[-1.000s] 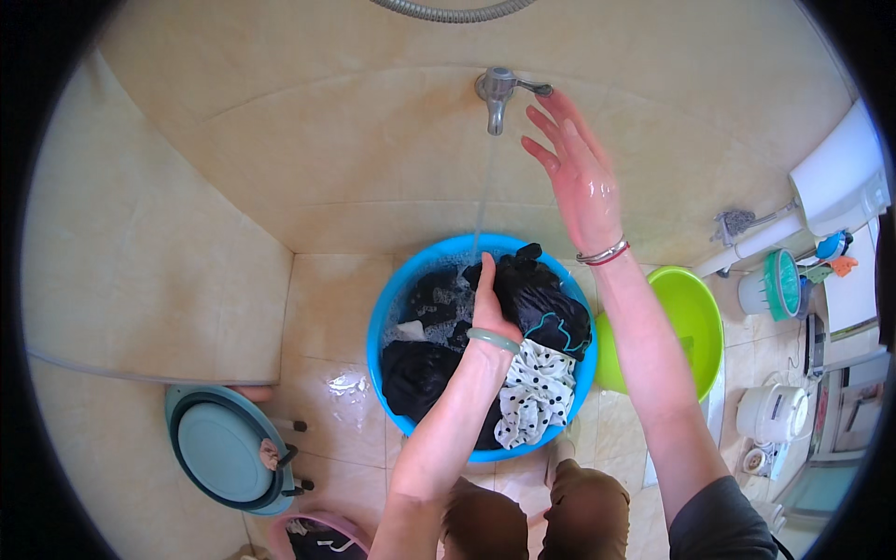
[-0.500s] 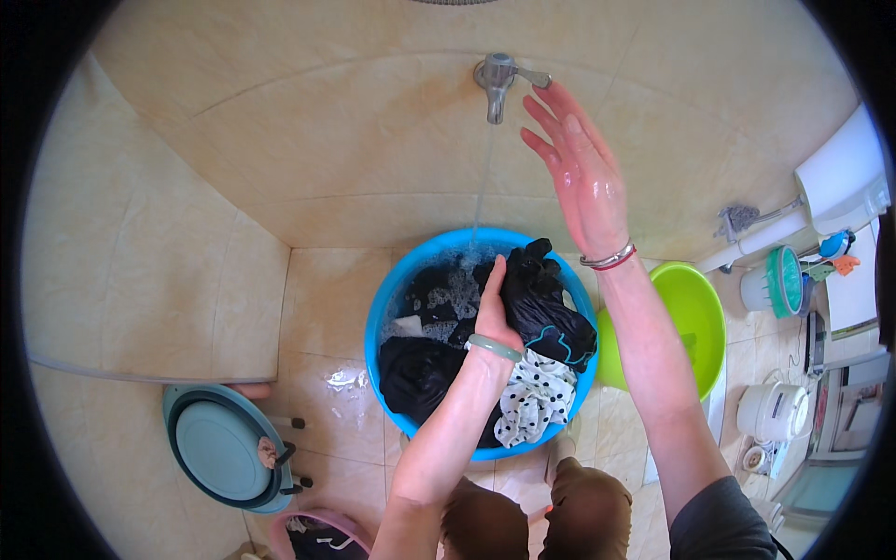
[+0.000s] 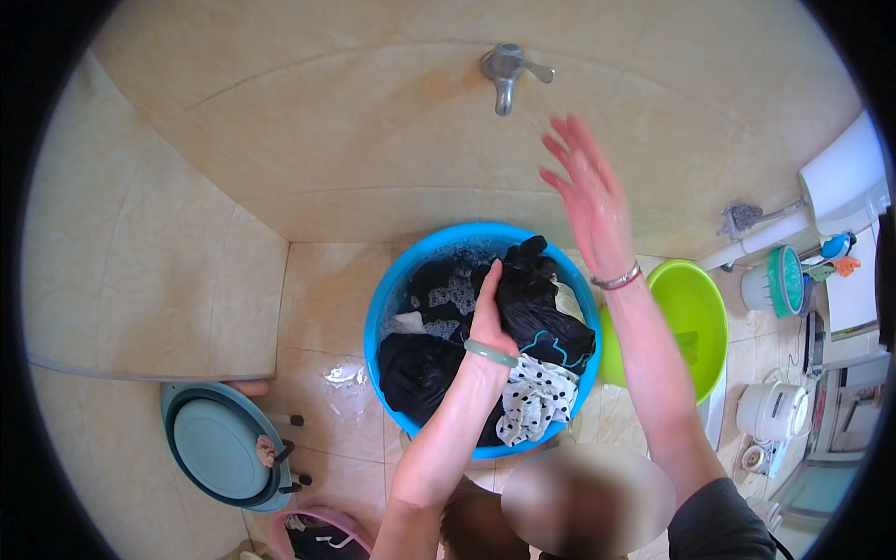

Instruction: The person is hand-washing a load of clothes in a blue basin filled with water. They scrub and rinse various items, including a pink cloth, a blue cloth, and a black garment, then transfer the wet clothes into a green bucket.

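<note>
A dotted cloth (image 3: 537,401) lies in the near right of the blue basin (image 3: 374,322); beyond it, the left hand (image 3: 487,313) touches a black garment (image 3: 525,301) there, but I cannot tell whether it grips. Farther right, the empty right hand (image 3: 594,201) extends unclenched, short of the far tap (image 3: 505,67).

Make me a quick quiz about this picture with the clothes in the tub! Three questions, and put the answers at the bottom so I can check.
1. True or false: the right hand is gripping the tap.

2. Fill in the gap: the white cloth in the blue tub has black ____ on it.

3. Pick one: what is the left hand touching?
A) the lime-green basin
B) the dark cloth
C) the tap

Key:
1. False: it is raised but apart from the tap.
2. Dots.
3. B.
</note>
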Demonstrator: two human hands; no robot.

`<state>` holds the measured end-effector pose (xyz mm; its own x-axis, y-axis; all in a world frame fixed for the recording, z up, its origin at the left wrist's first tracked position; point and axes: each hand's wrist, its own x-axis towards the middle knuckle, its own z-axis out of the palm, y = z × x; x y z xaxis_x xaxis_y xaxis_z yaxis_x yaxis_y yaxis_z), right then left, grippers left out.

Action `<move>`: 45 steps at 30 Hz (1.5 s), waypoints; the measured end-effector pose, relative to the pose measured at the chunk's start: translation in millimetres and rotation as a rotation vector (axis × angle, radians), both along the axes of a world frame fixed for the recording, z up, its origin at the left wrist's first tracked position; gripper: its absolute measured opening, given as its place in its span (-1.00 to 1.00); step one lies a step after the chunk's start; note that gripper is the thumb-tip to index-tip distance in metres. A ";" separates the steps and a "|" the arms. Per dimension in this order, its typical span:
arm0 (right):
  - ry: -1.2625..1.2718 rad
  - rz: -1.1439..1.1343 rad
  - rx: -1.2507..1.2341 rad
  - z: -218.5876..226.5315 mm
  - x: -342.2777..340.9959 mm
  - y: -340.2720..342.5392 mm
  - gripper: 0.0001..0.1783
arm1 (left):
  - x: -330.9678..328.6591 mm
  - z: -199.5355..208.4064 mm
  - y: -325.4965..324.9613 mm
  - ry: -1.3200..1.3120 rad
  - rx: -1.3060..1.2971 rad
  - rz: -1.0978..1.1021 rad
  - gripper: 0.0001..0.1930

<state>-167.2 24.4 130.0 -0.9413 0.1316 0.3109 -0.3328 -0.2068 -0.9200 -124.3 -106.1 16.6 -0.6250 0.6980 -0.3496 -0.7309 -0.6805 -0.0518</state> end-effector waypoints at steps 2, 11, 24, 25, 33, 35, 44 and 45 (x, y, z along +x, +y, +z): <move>-0.160 -0.054 0.221 -47.6 15.4 22.8 -0.29 | 2.2 9.9 -1.9 -0.030 0.016 0.008 -0.53; -0.383 0.253 -0.582 -177.1 87.2 -9.1 -0.36 | 31.0 -32.4 13.4 -0.256 0.223 0.122 -0.64; -0.034 -0.250 0.213 -71.2 -39.6 11.3 -0.46 | 29.1 -70.6 -5.6 -0.266 0.188 0.008 -0.58; 0.047 -0.254 0.162 -49.4 -46.2 -0.2 -0.46 | 29.4 -69.3 -8.0 -0.281 0.129 0.020 -0.59; 0.219 -0.327 0.452 31.2 -67.9 -3.3 -0.50 | 27.3 -65.2 -2.8 -0.248 0.133 -0.006 -0.62; 0.230 -0.316 0.468 31.8 -68.6 0.0 -0.51 | 27.8 -64.4 -1.7 -0.256 0.121 -0.005 -0.62; -0.244 -0.160 0.246 -56.4 -13.8 24.1 -0.44 | 30.5 -47.4 -8.3 -0.281 0.152 0.064 -0.67; -0.363 -0.116 0.161 -91.0 5.7 31.3 -0.41 | 30.8 -43.0 -4.3 -0.260 0.212 0.053 -0.66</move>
<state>-161.5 55.7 39.0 -0.9753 0.2206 -0.0135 0.0070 -0.0304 -0.9995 -93.5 -110.4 -26.3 -0.5718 0.7408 -0.3524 -0.6384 -0.6716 -0.3760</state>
